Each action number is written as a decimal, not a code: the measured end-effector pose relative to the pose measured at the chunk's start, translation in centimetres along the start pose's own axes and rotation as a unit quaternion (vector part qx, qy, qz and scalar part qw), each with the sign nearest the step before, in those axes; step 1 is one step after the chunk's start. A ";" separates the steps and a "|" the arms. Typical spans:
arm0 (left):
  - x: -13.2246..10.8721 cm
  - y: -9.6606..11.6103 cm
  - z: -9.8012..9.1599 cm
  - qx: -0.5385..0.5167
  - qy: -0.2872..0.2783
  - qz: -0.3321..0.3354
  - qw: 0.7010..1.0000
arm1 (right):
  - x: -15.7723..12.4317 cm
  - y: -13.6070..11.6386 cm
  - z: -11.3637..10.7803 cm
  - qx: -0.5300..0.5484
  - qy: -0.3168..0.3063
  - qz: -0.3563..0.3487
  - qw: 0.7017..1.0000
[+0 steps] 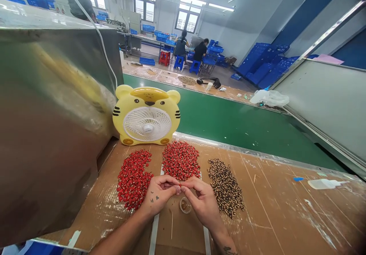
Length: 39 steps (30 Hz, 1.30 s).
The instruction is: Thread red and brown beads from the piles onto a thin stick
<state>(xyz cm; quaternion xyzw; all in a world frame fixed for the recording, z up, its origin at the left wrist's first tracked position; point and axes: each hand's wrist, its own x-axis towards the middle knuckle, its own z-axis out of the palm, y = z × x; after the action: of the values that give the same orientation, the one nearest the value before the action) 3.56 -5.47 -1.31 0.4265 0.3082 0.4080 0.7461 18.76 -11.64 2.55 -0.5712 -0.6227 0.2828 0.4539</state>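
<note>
While the left hand (pixel 160 194) and right hand (pixel 203 202) meet, fingertips of both closed on one tiny red piece (pixel 180 185), we note around it: small round clear cup (pixel 185 205) near six o'clock, mound of small red pieces (pixel 181 161) at twelve, another red mound (pixel 133 182) at nine, black-and-tan mound (pixel 225 186) at three.

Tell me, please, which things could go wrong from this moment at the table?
The small red piece pinched between the left hand and the right hand could slip, perhaps into the small cup just below. The left hand is right beside the left red pile, so a sideways move might scatter it. The black-and-tan pile, close to the right hand, may be knocked likewise.
</note>
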 end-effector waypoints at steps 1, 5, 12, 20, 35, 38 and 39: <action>0.0 -0.1 0.0 0.009 -0.001 0.001 1.000 | 0.0 0.0 0.0 -0.001 -0.002 0.004 1.000; 0.2 -0.5 0.0 0.061 -0.013 0.006 0.998 | -0.2 0.5 0.0 -0.025 -0.007 0.014 1.000; 1.4 1.2 0.0 0.314 0.010 0.079 0.946 | -1.7 1.5 -2.3 -0.085 0.072 0.012 0.994; 5.8 3.7 1.1 0.568 -0.055 0.191 0.799 | -5.2 -0.1 -3.3 -0.143 -0.028 -0.032 0.989; 0.2 5.7 -5.9 0.676 -0.025 0.176 0.715 | -2.3 -1.6 -2.4 -0.338 -0.237 -0.236 0.880; -0.7 5.4 -6.3 0.686 -0.037 0.173 0.705 | -1.2 -1.8 -0.8 -0.382 -0.285 -0.293 0.829; -0.8 5.4 -6.4 0.682 -0.036 0.176 0.709 | -0.9 -1.8 -0.3 -0.391 -0.295 -0.307 0.816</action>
<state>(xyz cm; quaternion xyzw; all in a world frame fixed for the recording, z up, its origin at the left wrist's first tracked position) -3.86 -2.08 0.72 0.8801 0.3950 0.1949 0.1774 18.17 -12.91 4.06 -0.3689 -0.9279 0.0165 0.0508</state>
